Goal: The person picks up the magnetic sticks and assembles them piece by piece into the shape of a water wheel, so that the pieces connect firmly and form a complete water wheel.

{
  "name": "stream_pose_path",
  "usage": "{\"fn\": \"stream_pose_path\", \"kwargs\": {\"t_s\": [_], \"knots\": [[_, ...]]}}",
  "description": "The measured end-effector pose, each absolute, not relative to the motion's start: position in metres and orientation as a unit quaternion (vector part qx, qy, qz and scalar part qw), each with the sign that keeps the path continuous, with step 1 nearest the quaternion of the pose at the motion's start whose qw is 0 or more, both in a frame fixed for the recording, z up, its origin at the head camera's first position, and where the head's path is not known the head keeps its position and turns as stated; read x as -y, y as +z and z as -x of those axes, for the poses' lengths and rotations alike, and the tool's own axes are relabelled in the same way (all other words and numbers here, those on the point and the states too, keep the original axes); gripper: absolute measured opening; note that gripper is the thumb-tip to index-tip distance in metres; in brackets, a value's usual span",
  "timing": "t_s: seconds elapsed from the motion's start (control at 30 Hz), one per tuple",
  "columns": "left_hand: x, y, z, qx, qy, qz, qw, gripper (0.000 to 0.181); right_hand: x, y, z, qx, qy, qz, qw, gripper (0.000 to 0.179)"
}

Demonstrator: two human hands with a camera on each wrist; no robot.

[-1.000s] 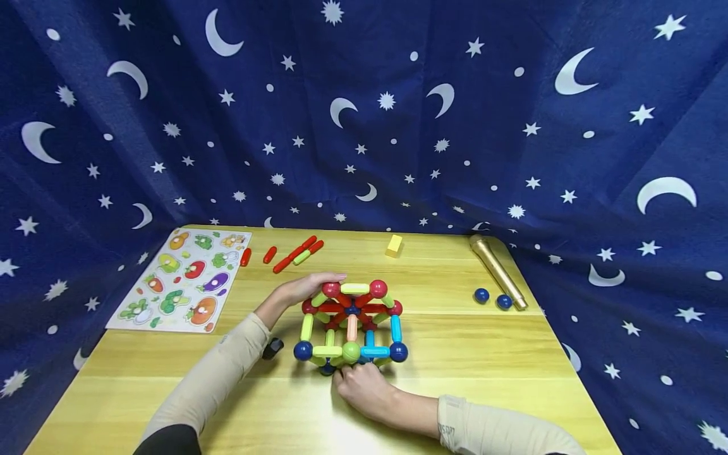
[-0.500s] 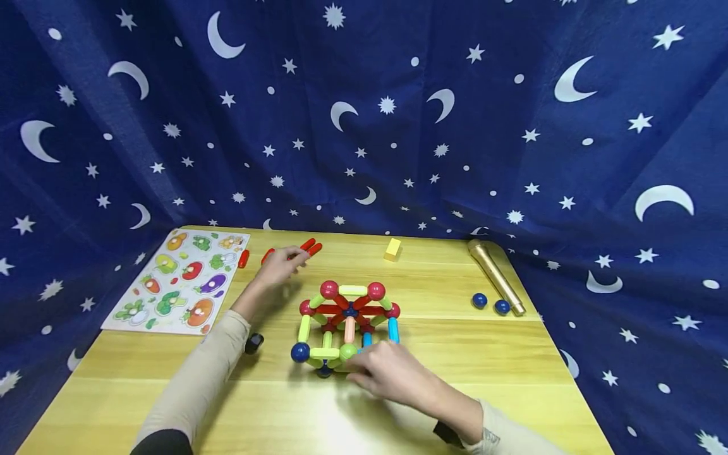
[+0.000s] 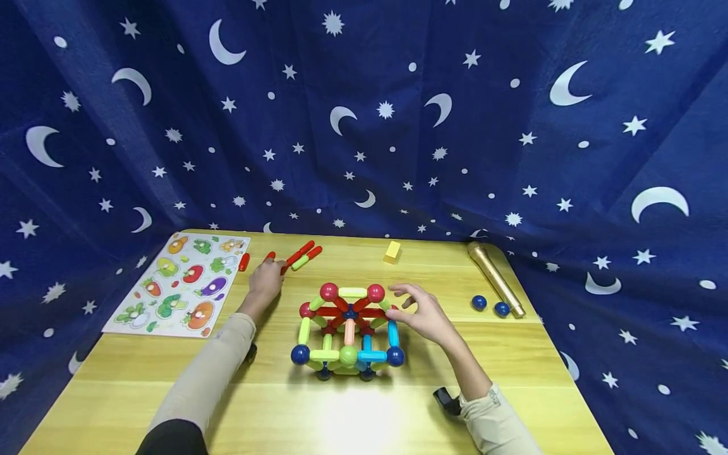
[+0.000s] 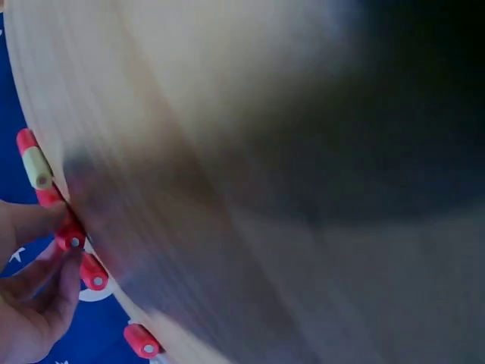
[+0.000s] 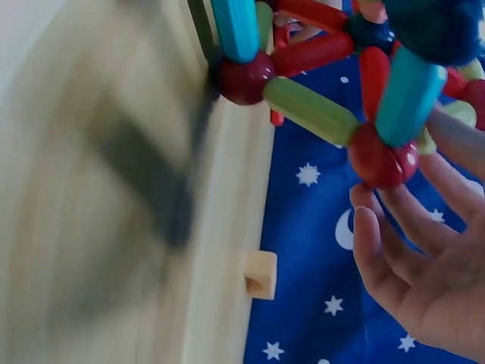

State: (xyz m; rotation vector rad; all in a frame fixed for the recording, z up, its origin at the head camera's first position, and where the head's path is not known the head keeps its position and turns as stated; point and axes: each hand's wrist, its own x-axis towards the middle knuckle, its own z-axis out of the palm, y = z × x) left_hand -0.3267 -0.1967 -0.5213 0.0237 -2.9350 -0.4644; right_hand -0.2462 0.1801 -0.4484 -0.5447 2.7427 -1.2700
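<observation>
In the head view my left hand is at the row of magnetic rods at the back left. Its thumb and fingers pinch the near end of a red rod, seen in the left wrist view. Mid-table stands a frame of magnetic rods and balls, with red spokes on top and green and blue rods below. My right hand is at its right side, fingers loosely bent and spread. In the right wrist view those fingertips touch a red ball at a corner of the frame.
A vegetable puzzle board lies at the left. Further red rods and a green rod lie near it. A yellow block is at the back. Two blue balls and a gold microphone-shaped stick lie right.
My left hand left the top of the frame, reached back left and now pinches a red rod. The right hand moved from the frame's front base up to its right side.
</observation>
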Motion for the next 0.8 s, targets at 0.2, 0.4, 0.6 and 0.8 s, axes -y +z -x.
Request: {"fn": "stream_pose_path", "kwargs": {"t_s": [0.2, 0.4, 0.6, 0.8], "knots": [[0.198, -0.529, 0.333, 0.984, -0.126, -0.009, 0.124, 0.027, -0.171, -0.46, 0.248, -0.892, -0.399, 0.208, 0.028, 0.034], [0.196, -0.533, 0.34, 0.984, -0.126, 0.005, 0.126, 0.026, -0.171, -0.464, 0.246, -0.891, -0.403, 0.207, 0.019, 0.034], [0.2, -0.533, 0.338, 0.988, -0.08, 0.009, 0.133, 0.02, -0.17, -0.467, 0.246, -0.893, -0.399, 0.208, 0.013, 0.037], [0.204, -0.534, 0.332, 0.993, -0.045, 0.009, 0.112, 0.03, -0.173, -0.467, 0.247, -0.895, -0.397, 0.206, 0.004, 0.036]]}}
